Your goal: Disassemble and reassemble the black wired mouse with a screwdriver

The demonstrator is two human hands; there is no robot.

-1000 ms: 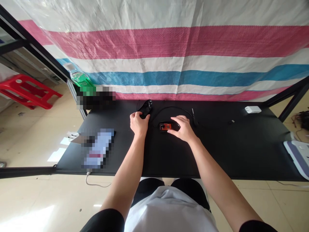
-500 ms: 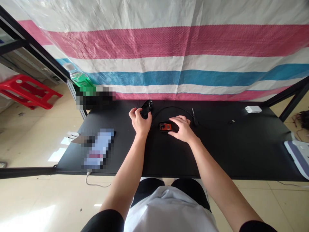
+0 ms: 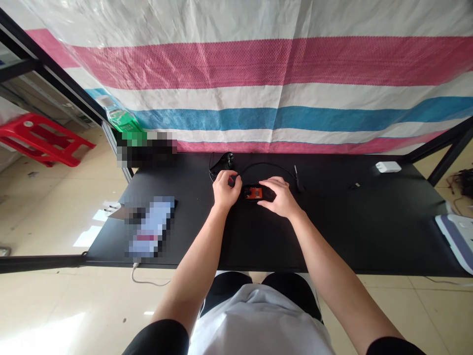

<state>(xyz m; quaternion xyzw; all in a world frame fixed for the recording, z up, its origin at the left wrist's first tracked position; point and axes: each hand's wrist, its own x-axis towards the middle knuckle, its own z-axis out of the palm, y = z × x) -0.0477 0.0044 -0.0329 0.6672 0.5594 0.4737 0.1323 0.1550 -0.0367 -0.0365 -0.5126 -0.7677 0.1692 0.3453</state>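
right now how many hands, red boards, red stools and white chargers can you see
hands: 2 (left hand, right hand)
small red boards: 1 (small red board)
red stools: 1 (red stool)
white chargers: 1 (white charger)
total: 5

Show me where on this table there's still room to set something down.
Bare black tabletop shows along the front edge, and to the right between the right hand and the white charger. It is crowded at back centre, where the left hand, the red-and-black device and a black cable bunch together.
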